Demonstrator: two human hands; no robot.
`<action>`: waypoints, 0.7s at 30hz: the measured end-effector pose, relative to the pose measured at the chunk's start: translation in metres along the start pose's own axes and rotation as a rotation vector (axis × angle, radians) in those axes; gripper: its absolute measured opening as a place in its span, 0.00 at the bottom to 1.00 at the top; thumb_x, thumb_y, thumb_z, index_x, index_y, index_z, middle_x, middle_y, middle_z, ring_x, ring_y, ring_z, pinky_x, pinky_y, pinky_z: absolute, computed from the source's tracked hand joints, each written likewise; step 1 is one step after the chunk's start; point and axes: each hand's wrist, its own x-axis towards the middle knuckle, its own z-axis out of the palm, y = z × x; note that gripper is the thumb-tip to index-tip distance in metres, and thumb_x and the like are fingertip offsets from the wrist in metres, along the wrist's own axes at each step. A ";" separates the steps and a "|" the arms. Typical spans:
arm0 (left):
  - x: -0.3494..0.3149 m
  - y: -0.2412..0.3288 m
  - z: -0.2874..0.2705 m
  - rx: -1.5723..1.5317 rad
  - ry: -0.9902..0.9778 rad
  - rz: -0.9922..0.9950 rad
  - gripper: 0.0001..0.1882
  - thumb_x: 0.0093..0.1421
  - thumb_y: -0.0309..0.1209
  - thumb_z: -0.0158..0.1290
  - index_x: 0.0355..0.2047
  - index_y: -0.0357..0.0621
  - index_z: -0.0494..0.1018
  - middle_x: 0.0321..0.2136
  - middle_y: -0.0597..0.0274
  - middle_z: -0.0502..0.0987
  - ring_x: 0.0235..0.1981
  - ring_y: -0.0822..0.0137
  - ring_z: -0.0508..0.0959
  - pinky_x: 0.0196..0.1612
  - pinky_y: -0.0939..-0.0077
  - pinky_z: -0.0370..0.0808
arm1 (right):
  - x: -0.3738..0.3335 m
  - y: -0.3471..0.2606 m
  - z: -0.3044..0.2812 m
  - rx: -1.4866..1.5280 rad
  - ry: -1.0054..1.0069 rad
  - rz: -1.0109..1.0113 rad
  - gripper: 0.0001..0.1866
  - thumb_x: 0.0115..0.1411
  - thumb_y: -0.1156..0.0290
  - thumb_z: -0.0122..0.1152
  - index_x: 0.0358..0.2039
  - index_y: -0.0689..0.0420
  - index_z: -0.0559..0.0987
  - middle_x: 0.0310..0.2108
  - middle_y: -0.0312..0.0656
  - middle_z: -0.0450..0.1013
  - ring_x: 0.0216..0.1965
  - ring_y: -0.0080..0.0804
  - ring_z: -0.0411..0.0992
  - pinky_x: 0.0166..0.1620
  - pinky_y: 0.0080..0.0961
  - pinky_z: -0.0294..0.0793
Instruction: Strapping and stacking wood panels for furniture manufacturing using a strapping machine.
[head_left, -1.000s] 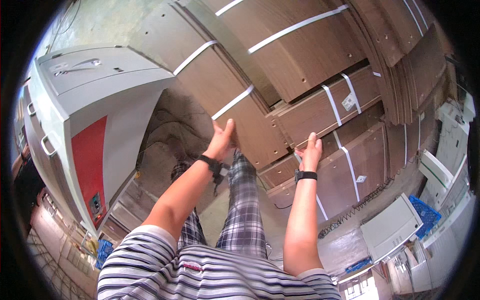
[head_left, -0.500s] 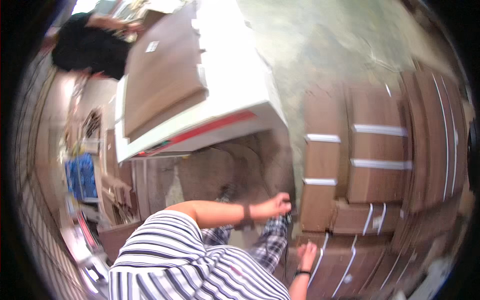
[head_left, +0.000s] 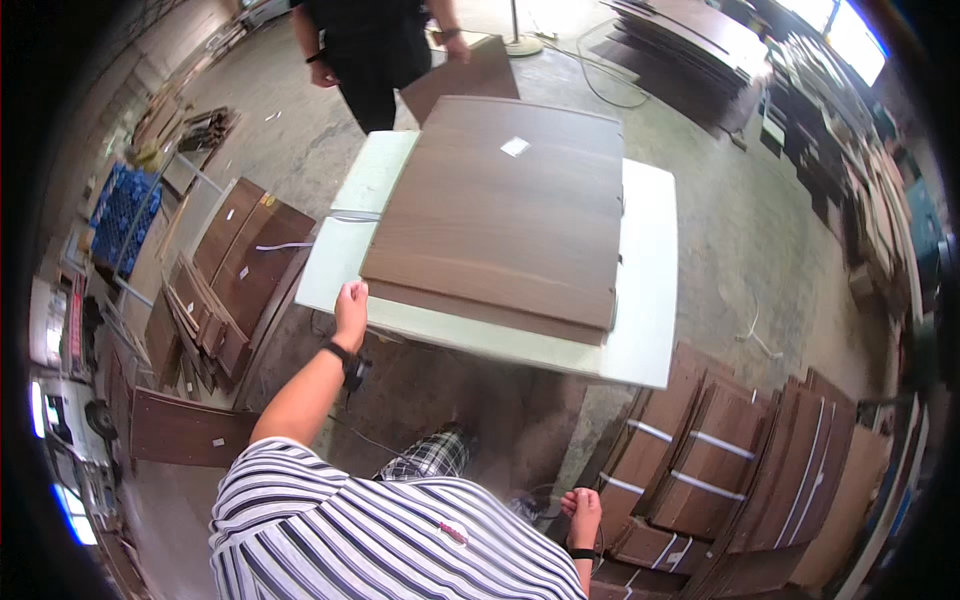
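Observation:
My left hand (head_left: 351,308), with a dark watch at its wrist, is closed beside the near left corner of a stack of brown wood panels (head_left: 500,215). I cannot tell whether it touches the panels or holds anything. The stack lies on a white-topped table (head_left: 648,270), with a small white label on its top panel. Low at my right side, my right hand (head_left: 582,512) has its fingers curled together. Anything in them is too small to make out. Close to it stand strapped bundles of brown boards (head_left: 700,475).
Across the table stands a person (head_left: 370,45) in black, one hand by a brown panel (head_left: 465,82). Loose brown boards (head_left: 215,300) lean at the left, near a blue bundle (head_left: 125,215). A pile of panels (head_left: 690,45) stands at the back right, with a cable (head_left: 600,90) on the floor.
The view has swung, so the table now lies straight ahead. My left hand has moved from over my lap to the table's near edge. The other person now stands upright behind the table.

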 end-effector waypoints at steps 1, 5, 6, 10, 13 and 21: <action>0.036 -0.014 -0.005 -0.092 -0.093 -0.117 0.11 0.63 0.37 0.47 0.30 0.41 0.69 0.22 0.69 0.69 0.23 0.78 0.67 0.27 0.82 0.65 | -0.001 -0.004 0.012 0.000 -0.063 0.025 0.11 0.62 0.65 0.49 0.33 0.60 0.71 0.28 0.40 0.72 0.26 0.24 0.71 0.30 0.20 0.71; 0.132 -0.050 0.013 -0.554 -0.128 -0.545 0.17 0.62 0.39 0.49 0.18 0.45 0.64 0.14 0.71 0.64 0.13 0.78 0.61 0.15 0.81 0.56 | 0.002 -0.025 0.051 -0.274 -0.142 0.031 0.11 0.62 0.66 0.49 0.33 0.61 0.72 0.28 0.41 0.72 0.28 0.25 0.72 0.33 0.21 0.73; 0.142 -0.032 0.035 -0.678 -0.011 -0.660 0.19 0.61 0.40 0.49 0.16 0.47 0.63 0.13 0.71 0.63 0.11 0.79 0.59 0.13 0.82 0.53 | 0.001 -0.036 0.057 -0.295 -0.135 0.030 0.11 0.62 0.66 0.49 0.33 0.61 0.72 0.28 0.41 0.72 0.28 0.25 0.72 0.33 0.21 0.73; 0.190 -0.020 0.076 -0.641 0.004 -0.728 0.18 0.60 0.43 0.50 0.18 0.46 0.67 0.12 0.70 0.63 0.12 0.77 0.60 0.15 0.84 0.55 | 0.009 -0.086 0.060 -0.358 -0.112 0.041 0.09 0.62 0.66 0.50 0.33 0.59 0.72 0.27 0.40 0.72 0.25 0.23 0.71 0.28 0.18 0.71; 0.228 -0.077 0.056 -0.533 0.093 -0.694 0.17 0.62 0.47 0.45 0.33 0.45 0.70 0.21 0.67 0.72 0.22 0.74 0.70 0.25 0.76 0.66 | 0.038 -0.113 0.068 -0.279 -0.220 -0.005 0.08 0.62 0.68 0.49 0.33 0.59 0.71 0.25 0.40 0.72 0.22 0.23 0.69 0.26 0.17 0.69; 0.135 0.213 0.056 -0.108 -1.070 0.145 0.27 0.65 0.50 0.39 0.24 0.40 0.73 0.16 0.66 0.72 0.20 0.75 0.72 0.27 0.79 0.69 | 0.039 -0.287 0.217 -0.653 0.008 -1.011 0.31 0.54 0.77 0.57 0.59 0.58 0.60 0.57 0.49 0.55 0.59 0.43 0.57 0.54 0.34 0.66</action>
